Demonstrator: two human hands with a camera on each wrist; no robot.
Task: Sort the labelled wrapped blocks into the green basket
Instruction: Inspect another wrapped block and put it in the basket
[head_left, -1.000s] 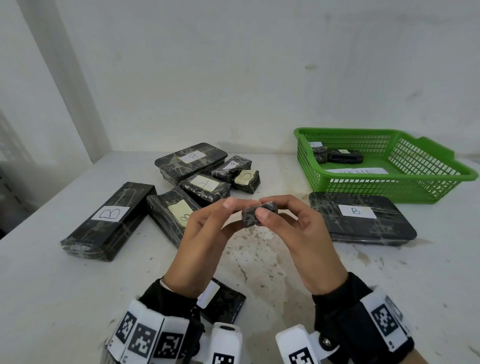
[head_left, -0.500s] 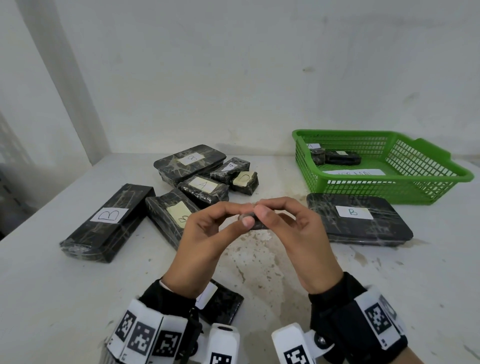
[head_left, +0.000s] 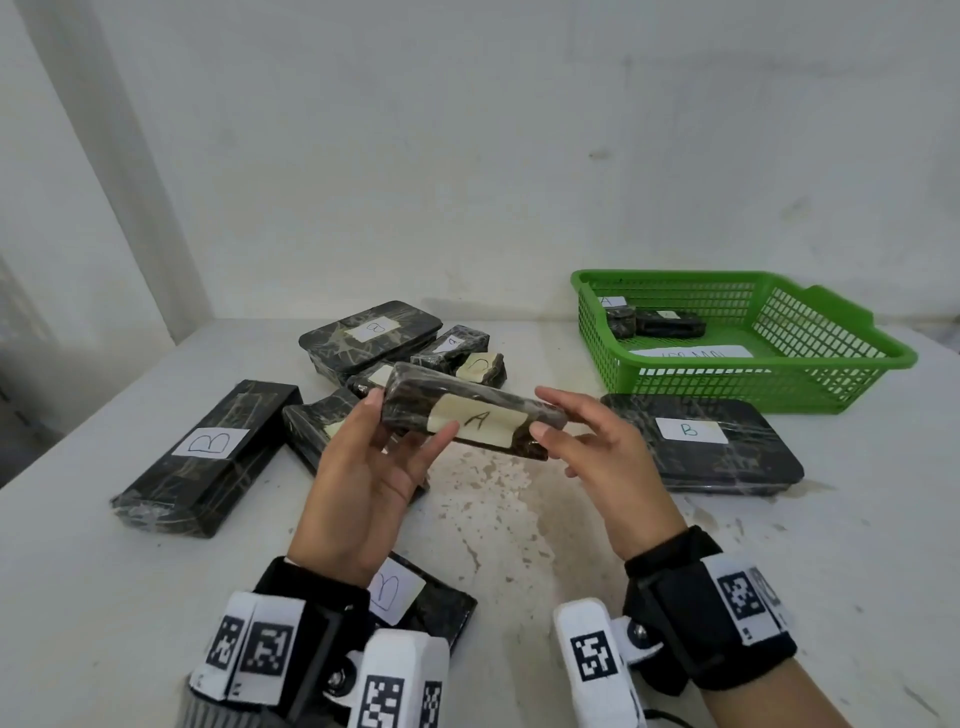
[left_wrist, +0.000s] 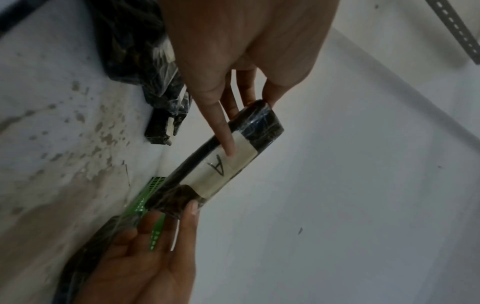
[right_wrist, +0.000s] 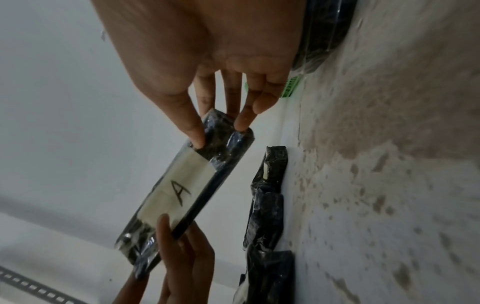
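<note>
While your left hand and right hand pinch the A block by its ends, mind its slick-looking wrap; it seems stiff and light.

Head view: high, angled forward and down across the white table toward the back wall. Left and right wrist views: close, looking along the fingers from opposite ends. All three share the block labelled A.

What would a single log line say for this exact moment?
hands: left hand and right hand hold block marked A above table | label: faces up | green basket: already contains blocks
</note>
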